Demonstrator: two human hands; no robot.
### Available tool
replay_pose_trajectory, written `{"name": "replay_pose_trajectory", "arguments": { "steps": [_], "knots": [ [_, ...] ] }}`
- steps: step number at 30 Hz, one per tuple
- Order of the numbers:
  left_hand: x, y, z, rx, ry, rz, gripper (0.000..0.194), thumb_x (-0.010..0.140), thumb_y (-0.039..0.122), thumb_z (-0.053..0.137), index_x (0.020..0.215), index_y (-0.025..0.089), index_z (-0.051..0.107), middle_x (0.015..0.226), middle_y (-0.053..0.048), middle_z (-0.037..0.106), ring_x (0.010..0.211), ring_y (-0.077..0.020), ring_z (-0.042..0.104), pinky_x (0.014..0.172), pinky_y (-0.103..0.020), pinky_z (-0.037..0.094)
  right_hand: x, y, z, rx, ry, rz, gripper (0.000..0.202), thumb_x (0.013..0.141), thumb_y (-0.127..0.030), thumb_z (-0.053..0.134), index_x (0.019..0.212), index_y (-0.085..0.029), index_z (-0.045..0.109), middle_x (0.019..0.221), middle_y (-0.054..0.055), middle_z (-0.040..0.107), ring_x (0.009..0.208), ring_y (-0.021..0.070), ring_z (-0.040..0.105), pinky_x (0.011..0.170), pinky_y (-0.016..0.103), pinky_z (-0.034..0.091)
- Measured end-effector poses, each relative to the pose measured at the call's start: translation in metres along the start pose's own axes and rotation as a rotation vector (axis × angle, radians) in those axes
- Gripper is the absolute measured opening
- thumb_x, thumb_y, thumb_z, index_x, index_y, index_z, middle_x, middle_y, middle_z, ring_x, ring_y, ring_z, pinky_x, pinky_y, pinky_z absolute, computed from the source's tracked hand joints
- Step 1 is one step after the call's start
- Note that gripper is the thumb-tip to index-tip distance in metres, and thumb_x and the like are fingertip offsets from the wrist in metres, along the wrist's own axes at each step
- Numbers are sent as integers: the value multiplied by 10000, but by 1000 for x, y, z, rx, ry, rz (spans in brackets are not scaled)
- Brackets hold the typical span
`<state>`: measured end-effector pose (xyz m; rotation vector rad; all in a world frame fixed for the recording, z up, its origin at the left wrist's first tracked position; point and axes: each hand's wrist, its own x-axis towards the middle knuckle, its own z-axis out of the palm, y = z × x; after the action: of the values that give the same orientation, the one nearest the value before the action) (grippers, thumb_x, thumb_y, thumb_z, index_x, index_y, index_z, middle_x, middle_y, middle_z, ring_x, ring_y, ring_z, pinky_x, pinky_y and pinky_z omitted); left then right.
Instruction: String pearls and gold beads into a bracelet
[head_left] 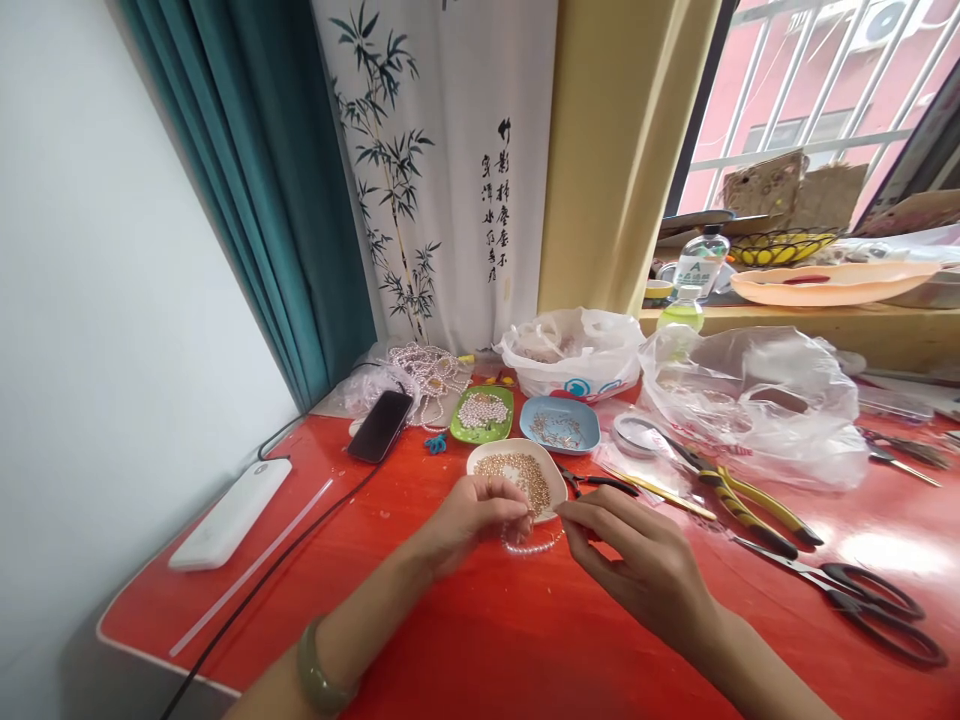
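Observation:
A short strand of white beads (534, 548) hangs in a curve between my two hands, just above the red table. My left hand (484, 515), with a green bangle (321, 672) on its wrist, is closed in a pinch at the strand's left end. The fingers of my right hand (637, 550) are pinched together near the strand's other end; what lies between their tips is too small to make out. Right behind the hands is a cream dish (556, 490) of gold beads, partly covered by my left hand.
Behind stand a green dish (457, 432) of pale beads and a blue dish (590, 440) of small metal bits. To the right lie yellow-handled pliers (750, 505), black scissors (862, 590), tweezers (664, 495) and plastic bags (757, 400). A phone (381, 425) and a white power bank (231, 515) lie left.

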<state>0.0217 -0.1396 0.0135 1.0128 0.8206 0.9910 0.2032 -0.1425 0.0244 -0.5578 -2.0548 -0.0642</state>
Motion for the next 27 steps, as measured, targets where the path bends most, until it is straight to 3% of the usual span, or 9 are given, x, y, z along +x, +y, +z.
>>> {"name": "replay_pose_trajectory", "arguments": {
  "steps": [27],
  "knots": [
    [1, -1, 1, -36, 5, -16, 138, 585, 200, 691, 637, 99, 612, 550, -25, 611, 498, -77, 497, 536, -197, 372, -4, 2, 3, 3, 11, 12, 166, 767, -60, 462, 817, -162, 583, 636, 33, 587, 547, 110, 528, 480, 220, 438]
  ]
}}
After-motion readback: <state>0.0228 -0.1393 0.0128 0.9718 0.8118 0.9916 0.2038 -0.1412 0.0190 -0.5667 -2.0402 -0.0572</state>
